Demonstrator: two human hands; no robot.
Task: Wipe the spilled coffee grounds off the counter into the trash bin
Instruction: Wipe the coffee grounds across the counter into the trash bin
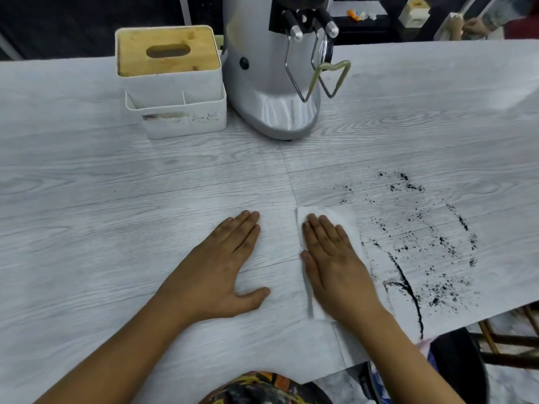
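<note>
A folded white paper tissue [335, 225] is being pressed flat against the pale grey wood-grain counter [87, 228] by the right hand [335, 269], its fingers straight and close together, while the left hand [221, 266] is being rested palm-down just beside it, fingers extended and thumb spread, holding nothing. The dark, gritty spilled coffee grounds [431, 252] are being shown scattered right of the tissue, drawn into thin streaks and one curved black line running toward the counter's near edge at lower right. Just past that edge, a round black trash bin [458, 371] with a pale liner is being glimpsed below the line's end. Bare counter is lying open to the left and between the hands and the back row. Further back, a rounded silver metal coffee grinder [274, 91] with wire holders is standing beside a white plastic tissue box with a wooden slotted lid [169, 71], both well apart from the grounds.
</note>
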